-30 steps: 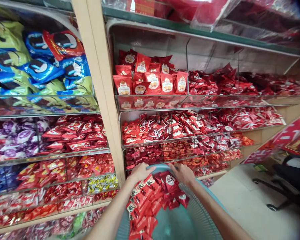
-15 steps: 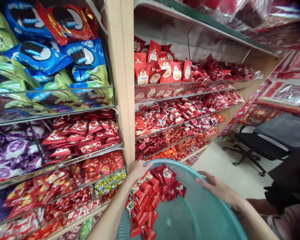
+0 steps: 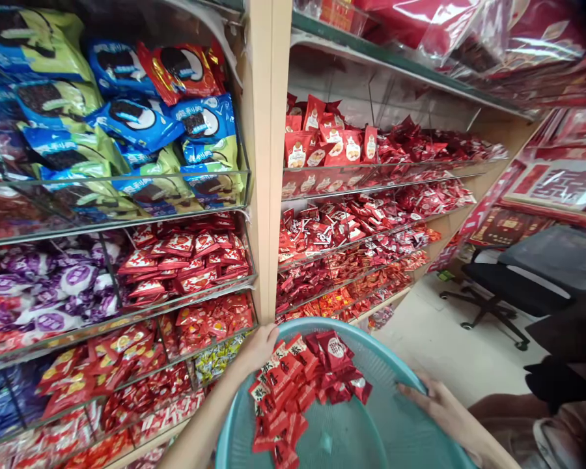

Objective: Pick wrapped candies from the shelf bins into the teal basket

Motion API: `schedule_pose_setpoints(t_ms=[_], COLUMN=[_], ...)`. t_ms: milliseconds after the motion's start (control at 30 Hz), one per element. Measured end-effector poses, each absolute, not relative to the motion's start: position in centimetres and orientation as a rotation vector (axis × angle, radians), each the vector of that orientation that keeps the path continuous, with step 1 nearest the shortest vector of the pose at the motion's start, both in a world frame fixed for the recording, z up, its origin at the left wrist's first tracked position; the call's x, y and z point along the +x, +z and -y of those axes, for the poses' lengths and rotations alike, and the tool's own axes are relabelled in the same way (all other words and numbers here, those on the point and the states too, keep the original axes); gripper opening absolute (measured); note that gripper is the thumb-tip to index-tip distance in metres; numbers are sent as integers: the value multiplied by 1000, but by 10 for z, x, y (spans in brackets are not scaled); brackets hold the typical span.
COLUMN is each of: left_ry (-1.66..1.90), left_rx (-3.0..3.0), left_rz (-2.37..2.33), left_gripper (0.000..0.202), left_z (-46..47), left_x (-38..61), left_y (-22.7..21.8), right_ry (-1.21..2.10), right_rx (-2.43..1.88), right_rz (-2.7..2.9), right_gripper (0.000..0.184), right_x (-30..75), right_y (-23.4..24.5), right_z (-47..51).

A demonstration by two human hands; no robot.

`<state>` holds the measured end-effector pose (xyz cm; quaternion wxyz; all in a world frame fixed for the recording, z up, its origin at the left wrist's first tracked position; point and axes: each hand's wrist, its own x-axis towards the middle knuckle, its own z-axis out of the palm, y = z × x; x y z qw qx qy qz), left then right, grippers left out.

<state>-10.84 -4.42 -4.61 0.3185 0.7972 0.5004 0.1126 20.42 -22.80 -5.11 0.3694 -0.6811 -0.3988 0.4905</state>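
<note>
A round teal plastic basket [image 3: 361, 433] is held low in front of me, tilted so that its inside faces me. My left hand [image 3: 258, 350] grips its rim at the upper left, with the fingers closed over the edge. On the right side, my right hand [image 3: 432, 400] is closed on the rim, its fingers reaching over to the inside. Red wrapped snack packets [image 3: 278, 391] with cream, dark-lettered ends lie in a pile on the basket's left. Beside them are darker red packets [image 3: 334, 355] with a round pale mark.
Shelves of wrapped sweets and snacks stand left and ahead, split by a wooden post [image 3: 268, 163]. Blue and green cookie packs [image 3: 141, 124] fill the upper left shelf. A black office chair [image 3: 522, 280] stands on the right. Dark cloth and part of a person [image 3: 566, 417] show at lower right.
My view has turned a little left, so the shelves sit further right. The basket appears slightly lower and further left, with both hands still on its rim and the packets still inside.
</note>
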Motion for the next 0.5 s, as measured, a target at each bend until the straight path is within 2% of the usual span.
schedule_pose_setpoints(t_ms=[67,200,333,500], left_ry=[337,405,434,396], left_rx=[2016,1913,1962,2071], left_rz=[-1322,-1335,-1280,-1232], left_gripper=[37,39,40,31], left_z=[56,74,60,21], left_x=[-130,-155,-154,-151], left_y=[-52,-65,-66,-63], right_ry=[1277,1239,1074,842], right_rx=[-1745,-1758,-1893,-2056], right_rz=[945,836,847,851], right_gripper=[44,42,44,46], right_x=[201,198,191,164], right_y=[-57,-67,-70,-74], right_z=[234,246,256,268])
